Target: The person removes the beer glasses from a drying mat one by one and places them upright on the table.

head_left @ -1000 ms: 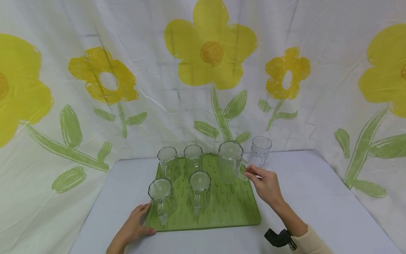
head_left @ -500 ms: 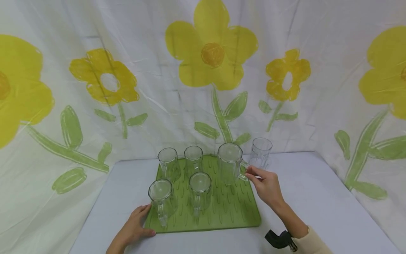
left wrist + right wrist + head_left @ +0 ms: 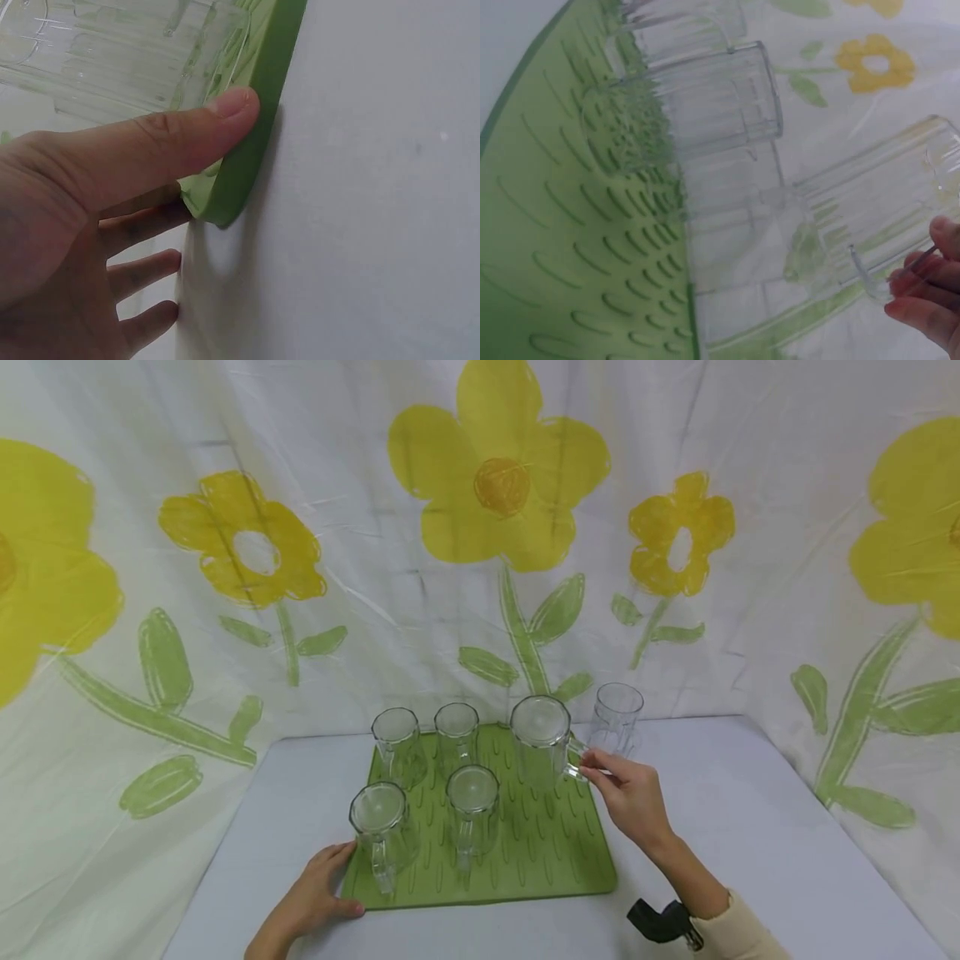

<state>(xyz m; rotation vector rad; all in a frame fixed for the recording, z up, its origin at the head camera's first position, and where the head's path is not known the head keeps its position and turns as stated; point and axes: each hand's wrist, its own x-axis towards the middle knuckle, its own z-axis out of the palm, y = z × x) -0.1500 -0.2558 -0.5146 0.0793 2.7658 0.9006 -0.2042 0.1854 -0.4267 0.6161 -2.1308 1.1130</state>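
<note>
As the mug [image 3: 540, 743] edges left, seemingly over the mat's [image 3: 547, 864] far-right corner, right fingers [image 3: 607, 765] pinch its handle [image 3: 573, 771], left fingers [image 3: 333, 855] relaxed.

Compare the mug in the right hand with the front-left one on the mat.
Support: the right hand grips the held mug; the front-left mug stands on the mat ungripped.
Handle: the held mug's points right; the front-left mug's points toward the mat's front edge.
Shared: both are clear glass mugs with handles.
</note>
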